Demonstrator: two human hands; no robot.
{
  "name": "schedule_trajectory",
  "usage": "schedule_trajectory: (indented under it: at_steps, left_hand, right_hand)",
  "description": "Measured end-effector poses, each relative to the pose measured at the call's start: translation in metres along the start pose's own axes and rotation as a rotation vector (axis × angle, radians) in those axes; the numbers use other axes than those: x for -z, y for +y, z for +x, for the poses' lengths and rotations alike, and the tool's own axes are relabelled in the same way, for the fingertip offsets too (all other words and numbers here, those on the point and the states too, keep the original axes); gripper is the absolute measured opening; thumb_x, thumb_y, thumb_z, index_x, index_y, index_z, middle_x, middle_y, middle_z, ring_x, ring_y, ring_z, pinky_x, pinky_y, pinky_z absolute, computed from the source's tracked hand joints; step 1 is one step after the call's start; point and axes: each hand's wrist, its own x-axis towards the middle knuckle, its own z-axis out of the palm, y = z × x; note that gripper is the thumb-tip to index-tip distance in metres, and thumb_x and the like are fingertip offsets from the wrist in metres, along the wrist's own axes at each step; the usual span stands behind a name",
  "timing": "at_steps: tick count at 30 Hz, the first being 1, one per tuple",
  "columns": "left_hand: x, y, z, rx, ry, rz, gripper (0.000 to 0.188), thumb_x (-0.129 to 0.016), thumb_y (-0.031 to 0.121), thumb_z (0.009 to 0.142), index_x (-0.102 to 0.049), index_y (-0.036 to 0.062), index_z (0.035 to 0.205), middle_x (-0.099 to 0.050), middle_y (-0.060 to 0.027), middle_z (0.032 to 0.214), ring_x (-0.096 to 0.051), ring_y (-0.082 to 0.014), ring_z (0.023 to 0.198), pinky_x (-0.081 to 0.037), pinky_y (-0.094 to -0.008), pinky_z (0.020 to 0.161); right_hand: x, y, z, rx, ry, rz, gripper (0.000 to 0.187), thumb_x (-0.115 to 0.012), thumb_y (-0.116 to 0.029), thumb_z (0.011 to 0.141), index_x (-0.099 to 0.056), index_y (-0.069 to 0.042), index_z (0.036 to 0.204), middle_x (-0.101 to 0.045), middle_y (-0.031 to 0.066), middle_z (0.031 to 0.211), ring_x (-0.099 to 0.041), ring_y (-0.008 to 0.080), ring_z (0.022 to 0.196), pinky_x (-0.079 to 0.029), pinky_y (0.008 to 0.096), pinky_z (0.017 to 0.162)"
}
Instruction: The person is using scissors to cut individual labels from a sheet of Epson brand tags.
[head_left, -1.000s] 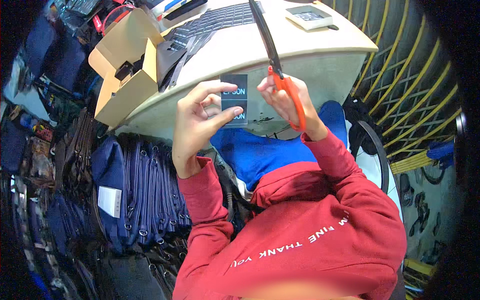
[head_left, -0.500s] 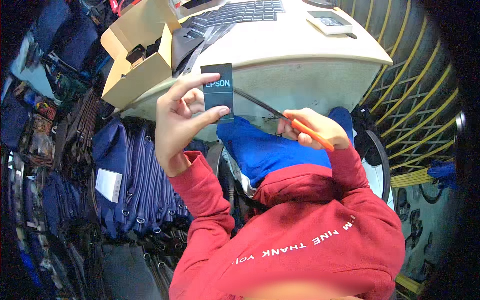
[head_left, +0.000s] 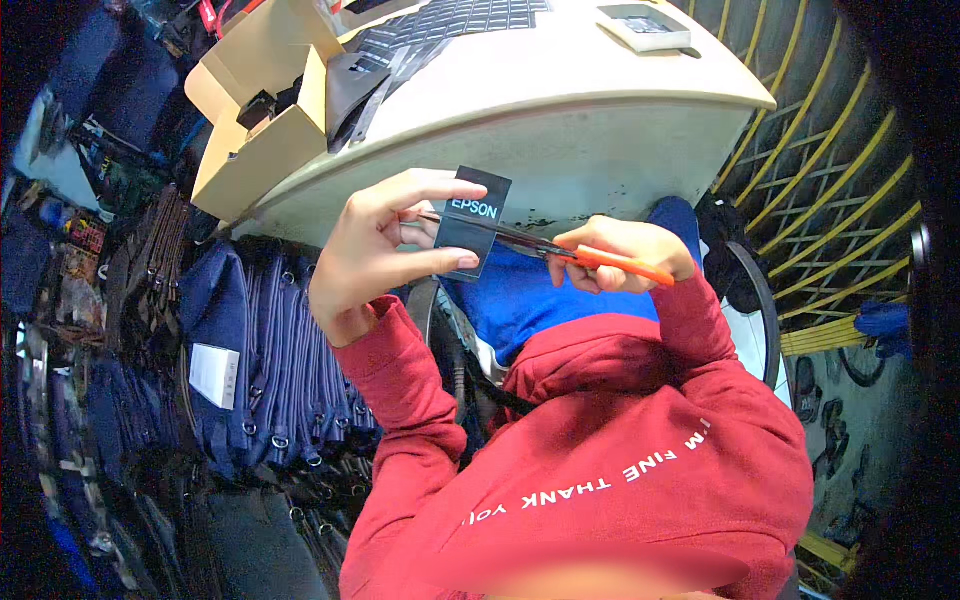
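My left hand (head_left: 370,235) holds up a small dark rectangular label (head_left: 463,238) with pale printing, pinched by its upper and lower parts between fingers and thumb. It is tilted to the right. My right hand (head_left: 630,248) grips orange-handled scissors (head_left: 622,264). Their dark blades reach across the label's middle, just below the printing, and the tips show past its left edge near my left fingers. Whether the blades have cut into it I cannot tell.
Ahead stands a pale table (head_left: 600,85) with an open cardboard box (head_left: 262,150), a sheet of dark labels (head_left: 445,30) and a small white tray (head_left: 645,27). Stacked navy bags with metal rings (head_left: 285,350) lie at left, with a white box (head_left: 214,375) on them. A folding lattice gate (head_left: 820,170) is at right.
The label has moved right and down and is now tilted. The scissor blades, formerly at its right edge, now lie across it.
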Motion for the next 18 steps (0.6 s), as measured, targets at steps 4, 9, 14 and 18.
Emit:
schedule_trajectory:
  at_steps: [4,9,14,18]
  left_hand:
    - [-0.0012,-0.0021,0.001,0.08,-0.004,-0.071,0.052,-0.079,0.0,0.066,-0.061,0.0032,0.115,-0.053,-0.0097,0.118,-0.053,-0.0051,0.08,-0.046,-0.0163,0.065]
    - [-0.0019,-0.001,0.0004,0.007,0.009,-0.017,0.053,-0.079,0.0,0.065,-0.061,0.0032,0.115,-0.053,-0.0076,0.117,-0.05,-0.0041,0.079,-0.045,-0.0152,0.064]
    - [-0.0015,-0.0003,-0.0005,0.03,0.02,-0.035,0.053,-0.079,0.0,0.064,-0.062,0.0036,0.114,-0.053,-0.0073,0.116,-0.048,-0.003,0.077,-0.044,-0.0151,0.064]
    - [0.0005,-0.0005,-0.0001,0.006,-0.004,0.047,0.053,-0.079,0.0,0.064,-0.062,0.0043,0.114,-0.053,-0.0075,0.117,-0.046,-0.0021,0.075,-0.042,-0.0151,0.063]
  right_hand:
    - [-0.0015,0.0031,-0.0016,-0.002,0.013,-0.004,0.047,-0.048,-0.045,0.083,-0.058,0.0,0.09,-0.052,0.0064,0.063,-0.05,0.0164,0.058,-0.042,0.0329,0.054]
    - [-0.0034,0.0029,-0.0009,-0.003,0.033,0.0,0.04,-0.049,-0.039,0.082,-0.059,-0.001,0.089,-0.053,0.006,0.063,-0.05,0.0165,0.058,-0.042,0.0329,0.055]
    - [-0.0039,0.0085,0.0013,-0.102,0.027,0.055,0.039,-0.049,-0.041,0.086,-0.058,-0.003,0.086,-0.052,0.0049,0.062,-0.048,0.015,0.056,-0.042,0.0323,0.053]
    - [-0.0041,0.0048,0.0005,0.035,0.044,-0.014,0.045,-0.048,-0.046,0.09,-0.054,-0.003,0.077,-0.048,0.003,0.058,-0.044,0.0135,0.053,-0.04,0.0324,0.05]
